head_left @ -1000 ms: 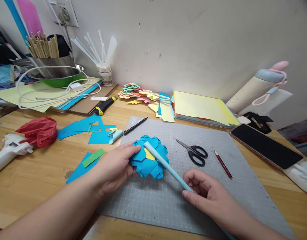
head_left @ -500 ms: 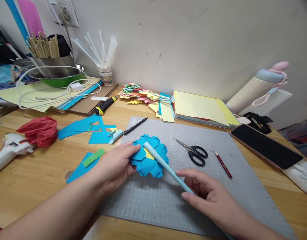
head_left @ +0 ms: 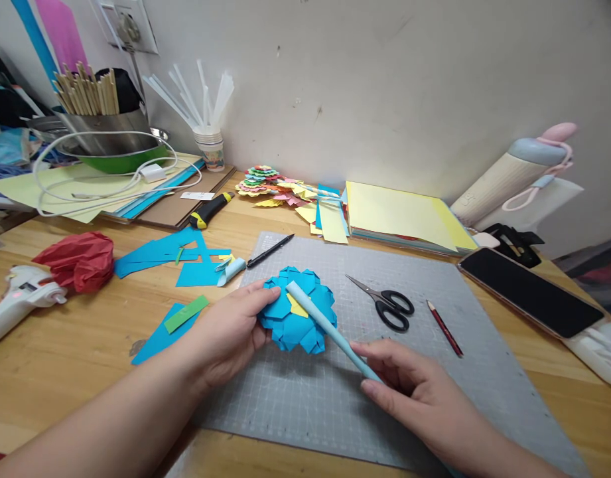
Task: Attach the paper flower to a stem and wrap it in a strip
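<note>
Gripping the blue flower (head_left: pixel 296 336), likely light and crushable, left fingers (head_left: pixel 261 299) sensibly used its rim, while right fingers (head_left: pixel 379 350) held the pale tube (head_left: pixel 334 332) between them

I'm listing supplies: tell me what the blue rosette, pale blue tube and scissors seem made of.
Rosette: matte paper, judging by its crisp folds. Tube: probably rolled paper, matte, since its surface looks dull; plastic is possible. Scissors: grey blades with a metallic look, likely steel; smooth black handles with slight sheen, probably plastic.
</note>
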{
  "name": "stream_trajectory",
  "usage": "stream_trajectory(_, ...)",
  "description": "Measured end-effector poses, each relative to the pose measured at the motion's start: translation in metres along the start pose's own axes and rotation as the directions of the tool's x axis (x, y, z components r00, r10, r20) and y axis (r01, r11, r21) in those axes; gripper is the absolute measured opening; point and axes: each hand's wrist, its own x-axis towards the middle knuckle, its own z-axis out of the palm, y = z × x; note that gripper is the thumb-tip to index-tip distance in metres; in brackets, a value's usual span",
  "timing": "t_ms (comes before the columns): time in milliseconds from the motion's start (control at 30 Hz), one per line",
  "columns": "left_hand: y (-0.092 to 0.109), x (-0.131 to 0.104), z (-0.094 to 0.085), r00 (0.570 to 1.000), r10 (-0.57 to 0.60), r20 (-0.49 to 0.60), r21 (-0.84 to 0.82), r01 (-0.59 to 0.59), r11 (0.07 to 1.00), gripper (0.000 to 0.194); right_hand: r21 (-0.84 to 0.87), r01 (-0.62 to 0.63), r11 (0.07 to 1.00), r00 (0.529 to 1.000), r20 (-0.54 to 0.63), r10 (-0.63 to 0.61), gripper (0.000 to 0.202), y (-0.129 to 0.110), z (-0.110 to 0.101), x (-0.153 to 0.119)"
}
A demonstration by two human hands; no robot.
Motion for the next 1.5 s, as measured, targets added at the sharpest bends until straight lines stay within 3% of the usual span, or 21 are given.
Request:
stream_trajectory(133,0.0,0.0,0.0,0.999,0.011,0.048,-0.013,-0.011,1.0,0.019,-0.003,0.002,1.0,1.0,-0.004,-0.002,0.033,0.001,0.0,0.001)
stream_trajectory(667,-0.001,-0.002,0.002,0.998,0.034,0.047,0.031,-0.036,0.999,0.02,-0.159,0.024,0.987,0.998,-0.057,-0.034,0.033,0.002,0.004,0.0)
stream_trajectory(967,-0.002,-0.002,0.0,1.0,0.017,0.024,0.014,-0.017,1.0,0.019,-0.107,0.065,0.992,0.997,-0.042,-0.07,0.028,0.003,0.007,0.0)
stream_trajectory(1133,0.012,-0.004,-0.002,0.997,-0.054,0.06,-0.123,0.061,0.991,0.023,0.064,0.075,0.995,0.992,-0.107,-0.068,0.028,0.006,0.001,-0.001)
stream_trajectory(1233,0.017,-0.007,-0.001,0.998,-0.032,0.047,-0.105,0.037,0.994,0.026,0.32,0.047,0.946,0.994,-0.11,-0.012,0.028,0.006,-0.003,0.001)
stream_trajectory(1367,0.008,-0.003,-0.003,0.986,0.153,-0.062,0.241,-0.134,0.961,0.038,0.688,-0.046,0.725,0.997,0.076,-0.009,0.029,0.004,-0.003,0.005)
stream_trajectory(1500,-0.005,0.005,-0.011,0.909,0.399,-0.12,0.552,-0.273,0.788,0.051,0.791,-0.181,0.585,0.979,0.204,0.027,0.024,0.0,0.0,0.006)
